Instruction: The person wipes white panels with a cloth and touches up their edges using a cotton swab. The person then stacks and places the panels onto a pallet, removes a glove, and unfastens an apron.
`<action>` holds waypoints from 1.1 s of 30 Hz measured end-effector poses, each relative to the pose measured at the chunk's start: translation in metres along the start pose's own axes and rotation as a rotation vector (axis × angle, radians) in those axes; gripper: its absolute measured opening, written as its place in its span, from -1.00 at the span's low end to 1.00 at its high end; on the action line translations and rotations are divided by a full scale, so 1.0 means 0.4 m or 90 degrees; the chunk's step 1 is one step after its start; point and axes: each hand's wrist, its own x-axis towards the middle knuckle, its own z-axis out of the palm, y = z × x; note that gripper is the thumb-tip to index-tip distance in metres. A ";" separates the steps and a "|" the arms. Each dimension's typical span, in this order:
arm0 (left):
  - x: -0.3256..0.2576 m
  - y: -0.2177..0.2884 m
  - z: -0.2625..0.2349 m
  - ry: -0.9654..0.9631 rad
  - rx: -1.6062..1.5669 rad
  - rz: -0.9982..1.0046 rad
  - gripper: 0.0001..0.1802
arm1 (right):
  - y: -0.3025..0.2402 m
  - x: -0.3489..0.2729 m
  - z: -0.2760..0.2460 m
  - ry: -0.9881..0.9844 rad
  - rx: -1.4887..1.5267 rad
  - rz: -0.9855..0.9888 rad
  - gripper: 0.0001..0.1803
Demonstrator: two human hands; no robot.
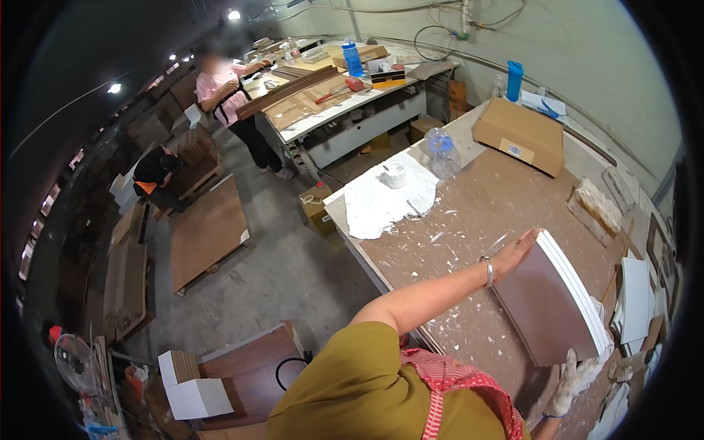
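A stack of several thin boards (546, 304), brown on the face toward me and white along the edges, is held tilted over the right part of the worktable (469, 213). My left hand (517, 254), bare with a bracelet at the wrist, presses along the far end of the stack with its fingers stretched out and close together. At the near end, my right hand (572, 381) in a whitish work glove grips the lower corner; some of its fingers are hidden behind the boards.
White scraps litter the worktable. On it are a white cloth (374, 205) with a white roll (394, 174), a clear plastic jug (443, 154), a cardboard box (519, 136), a blue bottle (514, 81) and a worn block (594, 209). White panels (635, 301) lie right. Two people work farther off.
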 end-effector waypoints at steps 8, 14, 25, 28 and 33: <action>0.018 -0.017 -0.019 -0.025 0.153 0.075 -0.30 | 0.030 0.015 0.045 0.024 0.021 -0.001 -0.29; 0.011 -0.025 -0.020 -0.068 0.108 0.047 -0.35 | 0.024 0.043 0.106 0.006 0.094 0.019 -0.27; 0.014 -0.041 -0.025 -0.043 0.026 0.038 -0.33 | 0.050 0.047 0.138 -0.045 0.153 0.095 -0.23; 0.015 -0.039 -0.021 -0.041 0.049 0.054 -0.34 | 0.065 0.040 0.140 -0.054 0.165 0.121 -0.22; 0.015 -0.042 -0.020 -0.032 0.083 0.068 -0.35 | 0.086 0.029 0.126 -0.070 0.187 0.164 -0.20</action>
